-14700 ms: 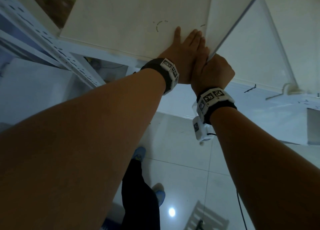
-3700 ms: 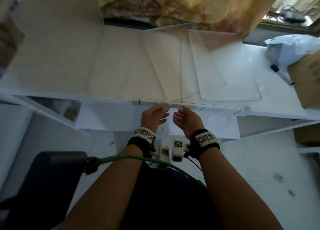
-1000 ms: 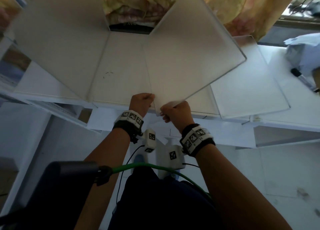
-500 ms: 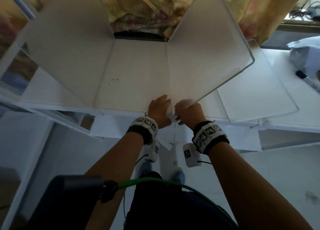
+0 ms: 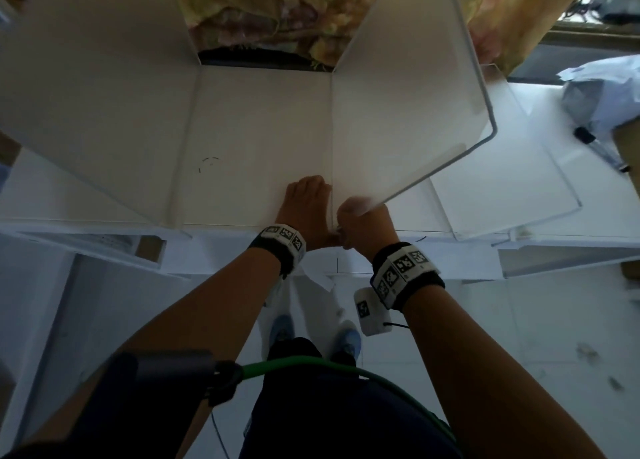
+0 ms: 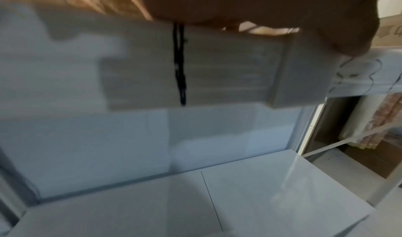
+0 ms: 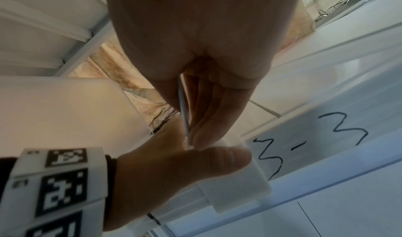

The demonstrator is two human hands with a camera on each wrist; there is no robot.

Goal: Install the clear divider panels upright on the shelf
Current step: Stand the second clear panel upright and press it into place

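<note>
Head view shows 1 clear divider panel upright at 12 o'clock on the shelf; right hand pinches its front edge, left hand lies flat at 9 o'clock; an unseated base could tip it

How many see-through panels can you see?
3: one stands upright at the left, one stands upright in the middle, held by both hands, and one lies flat at the right.
</note>
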